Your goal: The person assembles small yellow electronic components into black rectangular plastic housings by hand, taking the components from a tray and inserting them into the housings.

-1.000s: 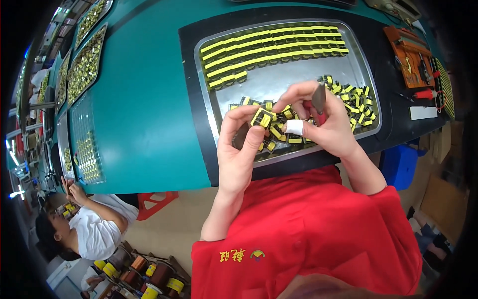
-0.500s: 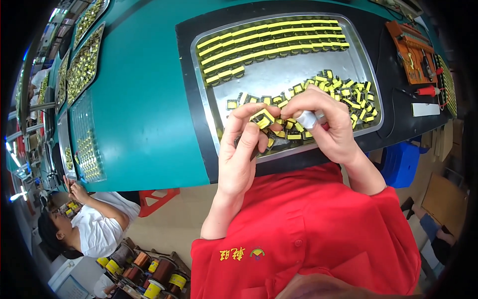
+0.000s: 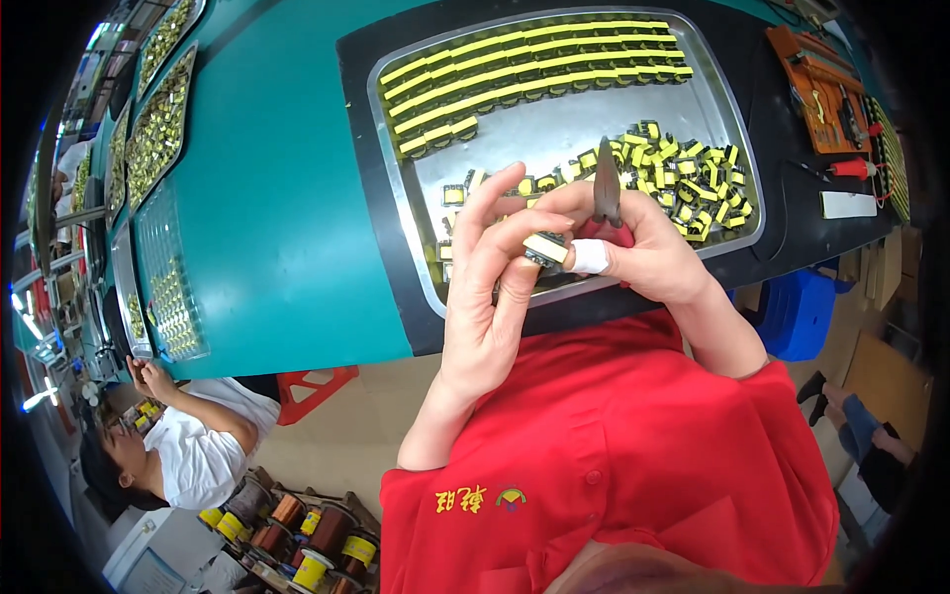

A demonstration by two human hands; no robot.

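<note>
Between the fingertips and thumb of my left hand [image 3: 490, 287] sits a small transformer [image 3: 545, 248], a black core with a yellow tape band. My right hand [image 3: 643, 247] is closed round a pair of red-handled pliers [image 3: 607, 188], whose dark, pointed jaws stick up past the fingers. White tape wraps my right thumb, and its tip is at the transformer's right side. Both hands are above the near part of a metal tray [image 3: 727, 109]. In it, a loose heap of transformers [image 3: 693, 183] lies to the right, and neat rows of transformers [image 3: 534, 64] line the far side.
An orange tool case [image 3: 819, 109], a red-handled probe [image 3: 851, 168] and a white block [image 3: 848, 205] lie right of the tray. More filled trays [image 3: 163, 129] stand at far left, where a person in white [image 3: 203, 445] works. Wire spools [image 3: 297, 535] and a blue stool [image 3: 797, 317] are below.
The transformer in my left hand has been turned, its yellow band now facing up. My right hand has swung the pliers so the jaws point away from me. The view has shifted slightly.
</note>
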